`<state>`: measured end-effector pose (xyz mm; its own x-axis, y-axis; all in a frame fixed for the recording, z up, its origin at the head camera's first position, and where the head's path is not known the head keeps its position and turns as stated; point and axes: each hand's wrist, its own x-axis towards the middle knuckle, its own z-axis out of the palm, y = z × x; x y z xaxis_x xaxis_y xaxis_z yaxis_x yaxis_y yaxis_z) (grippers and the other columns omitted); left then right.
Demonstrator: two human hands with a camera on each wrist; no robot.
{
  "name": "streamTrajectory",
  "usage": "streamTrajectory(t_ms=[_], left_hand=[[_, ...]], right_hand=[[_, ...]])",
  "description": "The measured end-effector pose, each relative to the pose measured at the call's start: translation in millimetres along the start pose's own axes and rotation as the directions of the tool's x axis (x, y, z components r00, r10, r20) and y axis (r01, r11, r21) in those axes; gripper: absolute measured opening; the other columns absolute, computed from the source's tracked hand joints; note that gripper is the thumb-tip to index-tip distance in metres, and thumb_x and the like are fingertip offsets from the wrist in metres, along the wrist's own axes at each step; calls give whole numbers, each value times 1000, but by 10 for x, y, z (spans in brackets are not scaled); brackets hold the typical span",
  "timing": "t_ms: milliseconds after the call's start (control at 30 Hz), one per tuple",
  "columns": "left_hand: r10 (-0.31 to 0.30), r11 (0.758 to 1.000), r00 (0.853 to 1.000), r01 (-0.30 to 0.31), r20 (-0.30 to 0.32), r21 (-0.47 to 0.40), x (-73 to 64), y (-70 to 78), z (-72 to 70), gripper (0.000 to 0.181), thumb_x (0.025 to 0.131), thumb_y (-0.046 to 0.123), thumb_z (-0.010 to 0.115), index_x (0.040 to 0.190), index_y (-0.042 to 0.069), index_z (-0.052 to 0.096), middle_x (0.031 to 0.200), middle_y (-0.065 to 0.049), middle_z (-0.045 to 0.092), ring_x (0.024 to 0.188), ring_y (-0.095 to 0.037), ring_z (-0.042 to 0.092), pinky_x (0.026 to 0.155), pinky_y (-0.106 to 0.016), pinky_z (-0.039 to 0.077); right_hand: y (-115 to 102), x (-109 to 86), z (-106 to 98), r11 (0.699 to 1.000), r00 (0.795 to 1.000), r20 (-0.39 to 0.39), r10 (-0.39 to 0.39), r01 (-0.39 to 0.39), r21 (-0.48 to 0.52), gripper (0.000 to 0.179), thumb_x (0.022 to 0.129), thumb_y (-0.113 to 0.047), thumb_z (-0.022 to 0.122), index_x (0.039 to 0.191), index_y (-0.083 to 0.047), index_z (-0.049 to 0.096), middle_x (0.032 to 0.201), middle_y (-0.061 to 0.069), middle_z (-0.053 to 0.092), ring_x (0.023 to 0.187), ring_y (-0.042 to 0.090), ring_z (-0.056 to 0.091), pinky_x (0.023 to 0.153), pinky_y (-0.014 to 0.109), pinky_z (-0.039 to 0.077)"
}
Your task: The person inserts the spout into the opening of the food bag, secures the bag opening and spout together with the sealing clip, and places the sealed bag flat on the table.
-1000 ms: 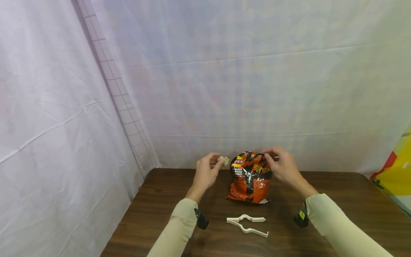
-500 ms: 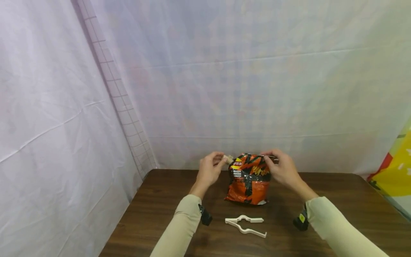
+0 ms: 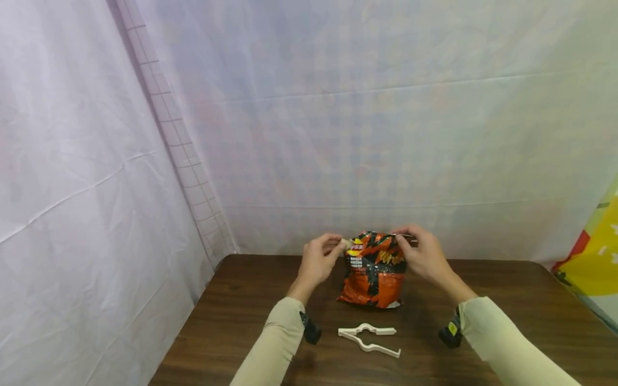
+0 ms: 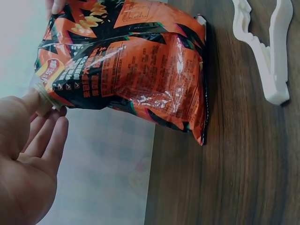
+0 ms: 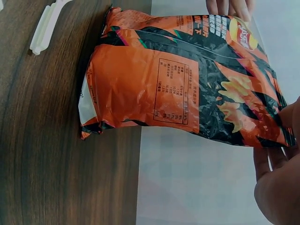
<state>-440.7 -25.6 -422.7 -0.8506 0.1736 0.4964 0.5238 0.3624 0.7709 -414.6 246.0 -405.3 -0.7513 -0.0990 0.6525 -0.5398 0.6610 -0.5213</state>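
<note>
An orange and black chip bag [image 3: 374, 273] stands upright on the wooden table, its printed panels turned toward me. My right hand [image 3: 426, 253] pinches the bag's upper right corner between thumb and fingers. At the upper left corner my left hand [image 3: 317, 261] pinches a small pale beige piece [image 4: 45, 100]; its kind is unclear. The left wrist view has that piece right against the bag's corner, with the other fingers [image 4: 55, 140] loosely extended below it. In front of the bag lies a white hinged plastic clip [image 3: 382, 331], its two arms spread apart.
The brown wooden table [image 3: 241, 321] ends at a pale cloth backdrop [image 3: 309, 134] close behind the bag. A white curtain [image 3: 96, 214] hangs at the left. Yellow and red material [image 3: 594, 262] shows beyond the table's right edge.
My left hand has moved right, bringing the pale piece from beside the bag to its upper left corner. The right hand keeps its pinch on the bag, and the clip lies as before.
</note>
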Motion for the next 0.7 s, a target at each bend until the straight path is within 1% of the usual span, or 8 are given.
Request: streamTrajectory(t_ms=[233,300,400,467,633,700], left_hand=[[-12,1000,1000,12,-14,10,5,13,34,30,94,33,71,117,14,73,111,-1,77,102,-12,73,88,-22,58],[-20,1000,1000,20,-14,3,5,25,38,29,94,32,71,117,13,73,111,-2,77,101,-13,74,88,-22,58],[-31,1000,999,31,-11,-1,-2,25,52,26,95,32,71,116,17,73,111,-2,76,99,-15,74,86,-23,59],[-33,999,999,33,-4,-3,-12,12,62,26,95,32,70,116,16,73,112,-2,76,100,-14,74,86,-23,59],[-26,999,1000,26,2,-41,-38,-22,80,27,95,31,70,117,15,72,112,-2,75,105,-13,71,88,-22,59],[-23,997,1000,23,-1,-70,-44,-32,84,26,95,30,70,116,15,73,112,-3,75,104,-14,72,87,-23,59]], right_hand=[[-9,-9,-13,1000,1000,16,23,-23,13,20,103,-14,55,115,-5,69,118,17,69,108,35,65,89,55,56],[-4,-13,-19,1000,1000,16,22,-22,12,20,103,-15,55,115,-5,69,118,17,69,108,35,65,89,55,56],[3,-22,-27,1000,1000,16,17,-17,8,20,103,-15,55,115,-5,68,117,16,69,107,35,65,88,55,56],[12,-29,-35,1000,1000,19,16,-16,8,20,103,-14,56,115,-6,68,117,16,69,106,35,65,88,55,56],[19,-33,-56,1000,1000,24,17,-17,8,20,103,-15,55,115,-7,68,118,16,69,108,34,65,89,54,56],[17,-29,-60,1000,1000,23,16,-17,12,20,103,-15,55,115,-7,68,118,16,69,109,34,65,89,55,56]])
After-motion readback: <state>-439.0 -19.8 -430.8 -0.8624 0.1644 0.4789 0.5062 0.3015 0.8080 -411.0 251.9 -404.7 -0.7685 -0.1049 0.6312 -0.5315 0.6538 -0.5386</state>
